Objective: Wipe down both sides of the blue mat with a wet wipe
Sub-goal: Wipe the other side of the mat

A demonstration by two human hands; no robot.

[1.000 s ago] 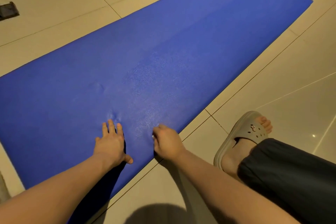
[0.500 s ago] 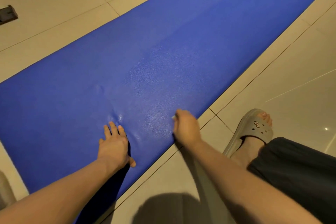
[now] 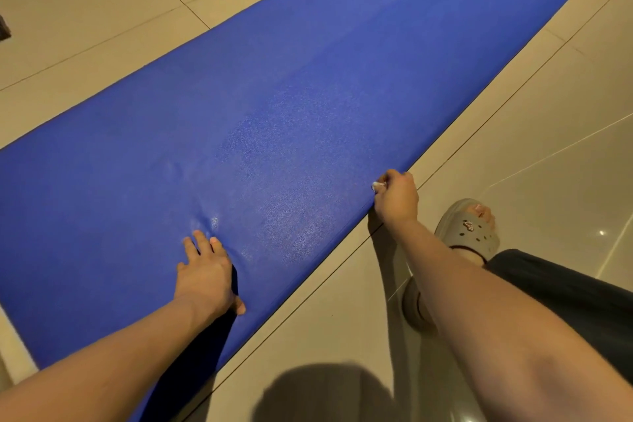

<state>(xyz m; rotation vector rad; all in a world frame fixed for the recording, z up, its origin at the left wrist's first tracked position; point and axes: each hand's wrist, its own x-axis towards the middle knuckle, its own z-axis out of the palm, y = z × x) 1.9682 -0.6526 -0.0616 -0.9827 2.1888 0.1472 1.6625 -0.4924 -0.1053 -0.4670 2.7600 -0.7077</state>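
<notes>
The blue mat (image 3: pixel 308 86) lies flat on the tiled floor, running from lower left to upper right. My left hand (image 3: pixel 205 271) presses flat on the mat near its near edge, fingers spread, denting the surface. My right hand (image 3: pixel 397 197) is closed at the mat's near edge, further right. A small bit of white wet wipe (image 3: pixel 377 186) shows at its fingertips; most of the wipe is hidden inside the hand. A shiny damp patch shows on the mat between the two hands.
My right foot in a grey slipper (image 3: pixel 472 229) stands on the beige floor tiles (image 3: pixel 548 134) just right of my right hand, with dark shorts below it. Dark objects (image 3: pixel 3 27) sit at the far left and top edge.
My right hand has slid to the right along the mat's near edge, away from my left hand. My left hand has stayed pressed in place.
</notes>
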